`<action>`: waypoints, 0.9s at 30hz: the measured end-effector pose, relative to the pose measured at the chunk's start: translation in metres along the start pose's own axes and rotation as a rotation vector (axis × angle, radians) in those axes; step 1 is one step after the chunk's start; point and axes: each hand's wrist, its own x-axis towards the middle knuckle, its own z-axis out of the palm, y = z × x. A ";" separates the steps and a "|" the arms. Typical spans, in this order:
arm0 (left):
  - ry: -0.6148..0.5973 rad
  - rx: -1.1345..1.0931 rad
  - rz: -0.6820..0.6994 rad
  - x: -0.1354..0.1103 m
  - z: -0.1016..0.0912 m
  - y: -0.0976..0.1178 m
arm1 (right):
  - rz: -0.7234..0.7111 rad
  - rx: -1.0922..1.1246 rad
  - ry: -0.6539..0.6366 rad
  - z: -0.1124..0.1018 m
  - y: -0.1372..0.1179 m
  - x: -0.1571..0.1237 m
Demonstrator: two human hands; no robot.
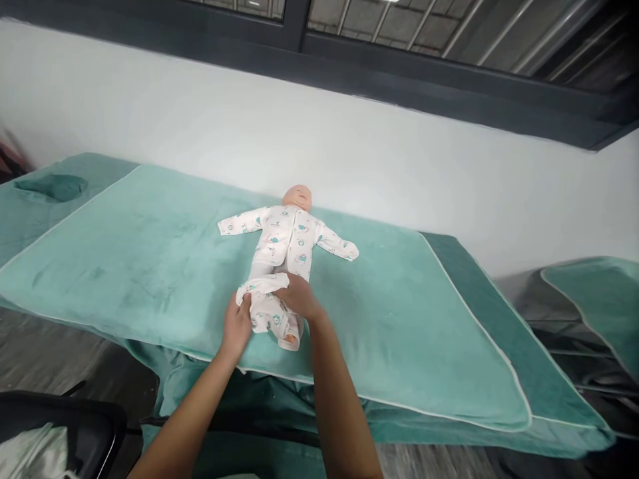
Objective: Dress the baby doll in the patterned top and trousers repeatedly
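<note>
A baby doll (297,197) lies face up on a green bed cover (399,319), its head towards the wall. It wears a white patterned baby jacket (279,236), with both sleeves spread to the sides. White patterned baby pants (267,309) are bunched around its lower legs, and one foot shows at the leg opening. My left hand (237,327) is closed on the left edge of the pants' waistband. On the other side, my right hand (298,297) grips the waistband between the doll's legs; its fingertips are partly hidden by the cloth.
Behind the bed is a white wall (200,120) with a dark window frame (299,40) above. A face hole (52,188) opens at the bed's left end. A black chair (94,426) holding cloth stands at lower left. Another green-covered surface (599,293) is at far right.
</note>
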 end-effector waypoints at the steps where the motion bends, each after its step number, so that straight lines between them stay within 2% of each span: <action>1: 0.040 0.057 0.075 0.006 -0.001 0.001 | -0.004 0.055 0.010 0.001 0.002 -0.001; 3: 0.127 0.181 0.200 0.020 -0.003 0.003 | 0.007 0.141 0.023 0.002 0.004 -0.002; 7: 0.095 0.347 0.251 0.050 -0.008 0.007 | 0.011 0.167 0.037 0.004 0.004 -0.002; 12: 0.060 0.374 0.304 0.083 -0.007 0.013 | 0.036 0.123 0.030 0.002 -0.003 -0.002; 17: 0.067 0.403 0.335 0.110 0.002 0.017 | 0.001 0.092 -0.043 -0.005 -0.007 -0.002; 22: 0.081 0.381 0.342 0.117 0.005 0.008 | -0.001 0.021 -0.090 -0.011 -0.009 -0.002; 27: 0.101 0.301 0.342 0.109 0.002 -0.004 | -0.017 -0.006 0.044 -0.001 -0.009 -0.003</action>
